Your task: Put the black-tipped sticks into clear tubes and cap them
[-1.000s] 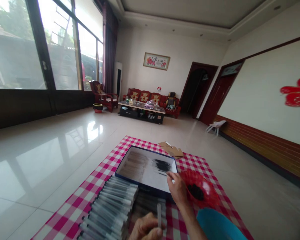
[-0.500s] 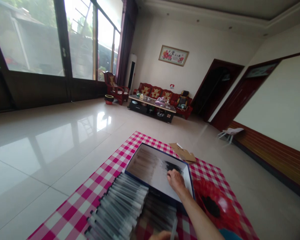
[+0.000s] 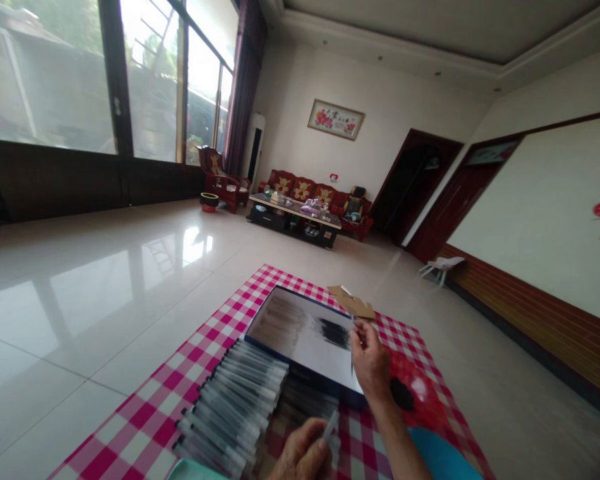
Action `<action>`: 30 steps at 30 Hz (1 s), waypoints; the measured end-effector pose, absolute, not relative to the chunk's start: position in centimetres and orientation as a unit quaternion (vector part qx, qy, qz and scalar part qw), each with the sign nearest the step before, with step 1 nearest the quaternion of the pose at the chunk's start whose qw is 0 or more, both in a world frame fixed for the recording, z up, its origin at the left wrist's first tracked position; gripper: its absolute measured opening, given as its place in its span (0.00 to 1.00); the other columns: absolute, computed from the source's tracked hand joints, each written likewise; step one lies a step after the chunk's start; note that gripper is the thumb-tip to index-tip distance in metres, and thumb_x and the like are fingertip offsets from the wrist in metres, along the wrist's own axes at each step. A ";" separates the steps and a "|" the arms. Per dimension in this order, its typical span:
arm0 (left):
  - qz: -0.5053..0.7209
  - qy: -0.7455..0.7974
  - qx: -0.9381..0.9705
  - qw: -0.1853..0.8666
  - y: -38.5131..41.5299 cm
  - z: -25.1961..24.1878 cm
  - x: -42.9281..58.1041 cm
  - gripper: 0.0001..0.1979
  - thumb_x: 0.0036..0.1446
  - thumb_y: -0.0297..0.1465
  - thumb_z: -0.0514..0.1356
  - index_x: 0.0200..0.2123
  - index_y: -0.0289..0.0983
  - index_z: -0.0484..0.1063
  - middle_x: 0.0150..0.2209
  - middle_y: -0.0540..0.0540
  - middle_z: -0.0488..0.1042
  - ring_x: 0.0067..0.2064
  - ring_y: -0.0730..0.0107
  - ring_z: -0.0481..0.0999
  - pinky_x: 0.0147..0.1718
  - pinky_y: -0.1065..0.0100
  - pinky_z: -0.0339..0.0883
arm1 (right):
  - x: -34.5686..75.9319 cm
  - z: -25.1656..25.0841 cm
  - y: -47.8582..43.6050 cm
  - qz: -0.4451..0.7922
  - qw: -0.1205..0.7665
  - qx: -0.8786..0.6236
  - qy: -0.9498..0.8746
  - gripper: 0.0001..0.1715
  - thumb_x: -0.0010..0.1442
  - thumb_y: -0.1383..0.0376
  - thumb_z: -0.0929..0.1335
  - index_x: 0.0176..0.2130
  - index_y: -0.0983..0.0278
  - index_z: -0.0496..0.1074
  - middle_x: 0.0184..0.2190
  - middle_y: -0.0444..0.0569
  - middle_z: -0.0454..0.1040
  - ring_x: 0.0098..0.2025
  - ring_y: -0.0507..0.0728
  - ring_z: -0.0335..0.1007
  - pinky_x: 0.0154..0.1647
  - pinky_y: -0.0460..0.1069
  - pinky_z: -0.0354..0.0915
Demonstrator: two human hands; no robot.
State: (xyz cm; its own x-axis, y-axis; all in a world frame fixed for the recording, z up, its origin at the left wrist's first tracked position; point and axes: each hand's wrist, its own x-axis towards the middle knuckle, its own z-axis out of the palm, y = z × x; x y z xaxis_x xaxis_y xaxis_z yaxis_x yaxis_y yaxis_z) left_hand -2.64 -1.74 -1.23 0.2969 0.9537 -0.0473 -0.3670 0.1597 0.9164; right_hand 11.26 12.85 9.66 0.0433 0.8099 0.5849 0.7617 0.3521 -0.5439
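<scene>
My right hand [image 3: 371, 360] is raised over the right edge of the tray, its fingertips pinched on a thin pen refill [image 3: 352, 365] that hangs down. At the bottom, my left hand [image 3: 303, 453] is closed around a translucent pen barrel [image 3: 331, 424] pointing up and to the right. The shallow dark-blue-edged tray [image 3: 325, 380] has a white inside. Thin greyish sticks lie in its left part, and a heap of small black pieces [image 3: 333, 332] in its right. Left of my hands, many clear pens with black ends [image 3: 235, 400] lie stacked in a row.
A pink-and-white checked cloth [image 3: 180, 373] covers the table. Behind the tray lies a piece of brown cardboard [image 3: 353, 303]. To the right is a red bowl-like thing [image 3: 423, 393] with dark contents. Farther off stand a low table [image 3: 293, 223] and a red sofa [image 3: 300, 190].
My right hand has risen from the black heap and moved right, now with a thin refill in its fingers. My left hand has come higher into view with the pen barrel.
</scene>
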 end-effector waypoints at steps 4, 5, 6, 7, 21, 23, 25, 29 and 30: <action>0.486 0.337 0.484 0.645 -1.6 0.0 -3.2 0.27 0.53 0.52 0.57 0.46 0.36 0.72 0.21 0.54 0.60 0.22 0.78 0.55 0.21 0.74 0.51 | 12.5 10.0 6.9 0.183 0.615 -0.528 -0.556 0.32 0.55 0.55 0.67 0.56 0.63 0.60 0.38 0.51 0.74 0.36 0.57 0.73 0.39 0.51 0.70; 0.488 0.336 0.490 0.640 -1.7 0.2 -3.2 0.29 0.54 0.52 0.57 0.48 0.35 0.71 0.20 0.55 0.58 0.22 0.79 0.53 0.20 0.74 0.49 | 12.8 9.8 5.5 0.206 0.634 -0.528 -0.526 0.35 0.54 0.55 0.68 0.57 0.62 0.59 0.38 0.50 0.73 0.36 0.57 0.73 0.39 0.52 0.70; 0.488 0.335 0.497 0.635 -1.9 0.2 -3.2 0.30 0.54 0.52 0.56 0.50 0.34 0.70 0.20 0.56 0.56 0.21 0.79 0.51 0.20 0.74 0.47 | 13.1 9.5 4.3 0.224 0.649 -0.530 -0.498 0.36 0.53 0.55 0.69 0.58 0.61 0.59 0.39 0.49 0.73 0.37 0.57 0.73 0.38 0.51 0.71; 0.486 0.333 0.507 0.629 -2.1 0.2 -3.1 0.31 0.55 0.52 0.55 0.51 0.33 0.69 0.19 0.56 0.54 0.21 0.79 0.50 0.20 0.74 0.46 | 13.4 9.2 3.1 0.237 0.661 -0.532 -0.472 0.37 0.52 0.55 0.70 0.58 0.61 0.60 0.40 0.49 0.72 0.37 0.57 0.72 0.38 0.51 0.71; 0.464 0.343 0.618 0.534 -3.9 0.8 -2.0 0.24 0.61 0.44 0.52 0.51 0.34 0.71 0.21 0.51 0.66 0.23 0.75 0.59 0.24 0.72 0.55 | 14.3 7.0 -2.6 0.279 0.696 -0.524 -0.405 0.33 0.54 0.55 0.70 0.57 0.59 0.62 0.41 0.48 0.71 0.40 0.56 0.71 0.39 0.50 0.70; 0.458 0.352 0.630 0.519 -4.0 1.0 -2.0 0.22 0.62 0.42 0.52 0.51 0.34 0.72 0.20 0.51 0.67 0.23 0.74 0.61 0.24 0.72 0.56 | 14.2 6.8 -2.9 0.275 0.689 -0.531 -0.410 0.33 0.54 0.55 0.70 0.56 0.60 0.63 0.41 0.48 0.72 0.39 0.56 0.71 0.39 0.50 0.70; 0.454 0.369 0.649 0.486 -4.0 1.0 -2.0 0.19 0.62 0.39 0.52 0.50 0.36 0.72 0.22 0.49 0.69 0.23 0.73 0.64 0.25 0.72 0.57 | 13.9 6.6 -3.2 0.269 0.682 -0.537 -0.416 0.32 0.53 0.55 0.70 0.55 0.61 0.64 0.40 0.48 0.74 0.38 0.57 0.72 0.39 0.50 0.70; 0.466 0.393 0.701 0.371 -3.6 1.0 -2.1 0.15 0.62 0.34 0.52 0.47 0.40 0.74 0.32 0.45 0.77 0.32 0.66 0.73 0.33 0.70 0.62 | 12.9 5.5 -3.7 0.269 0.657 -0.566 -0.419 0.29 0.50 0.52 0.71 0.48 0.64 0.69 0.36 0.49 0.77 0.38 0.59 0.74 0.39 0.51 0.70; 0.466 0.400 0.714 0.337 -3.4 1.1 -2.0 0.14 0.62 0.34 0.53 0.45 0.40 0.75 0.34 0.44 0.77 0.34 0.64 0.73 0.35 0.69 0.62 | 12.7 5.0 -3.8 0.271 0.650 -0.574 -0.418 0.28 0.50 0.51 0.71 0.46 0.65 0.71 0.36 0.50 0.78 0.38 0.59 0.74 0.39 0.51 0.70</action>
State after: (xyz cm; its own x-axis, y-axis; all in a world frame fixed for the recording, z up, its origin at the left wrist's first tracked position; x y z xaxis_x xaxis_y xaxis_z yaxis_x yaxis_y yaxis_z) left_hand -2.04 -3.41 1.08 0.2453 0.8852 0.3954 0.2573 -0.4527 0.8538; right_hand 12.65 -3.83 5.04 0.5035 0.8322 0.2321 0.1273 0.1943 -0.9727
